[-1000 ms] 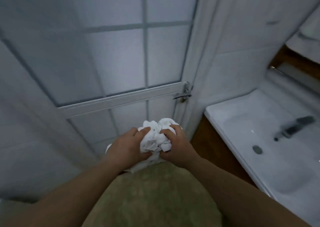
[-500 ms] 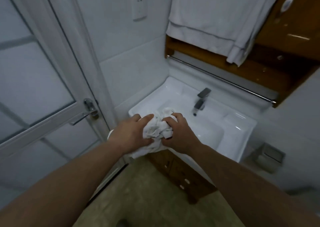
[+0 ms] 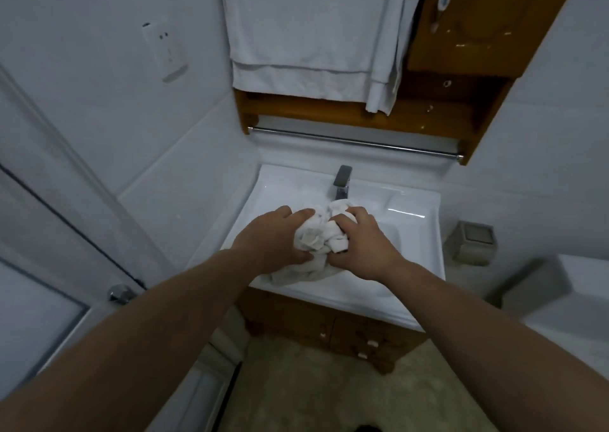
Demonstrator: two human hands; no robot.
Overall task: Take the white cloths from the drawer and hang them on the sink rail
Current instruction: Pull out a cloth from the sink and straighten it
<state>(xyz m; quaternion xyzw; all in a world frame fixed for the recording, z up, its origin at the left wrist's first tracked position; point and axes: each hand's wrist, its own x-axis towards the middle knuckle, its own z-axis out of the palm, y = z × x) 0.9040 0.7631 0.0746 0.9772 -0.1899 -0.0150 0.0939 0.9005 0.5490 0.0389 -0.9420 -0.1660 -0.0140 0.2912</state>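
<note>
A crumpled bundle of white cloths (image 3: 318, 237) is held over the white sink (image 3: 412, 221). My left hand (image 3: 268, 240) grips its left side and my right hand (image 3: 364, 244) grips its right side, fingers curled into the fabric. Part of the bundle hangs below my hands. The metal sink rail (image 3: 356, 141) runs bare across the wall above the sink, under a wooden cabinet (image 3: 461, 53). The drawers (image 3: 365, 342) of the wooden vanity under the sink are shut.
A large white towel (image 3: 313, 29) hangs above the rail. The grey tap (image 3: 342, 183) stands just beyond my hands. A glazed door with a handle (image 3: 120, 291) is at the left, a wall socket (image 3: 164, 49) above it, a small bin (image 3: 474, 242) at the right.
The view has swung from the door round to the sink. Both hands kept their grip on the bundle and now hold it over the basin, squarely in front of the rail.
</note>
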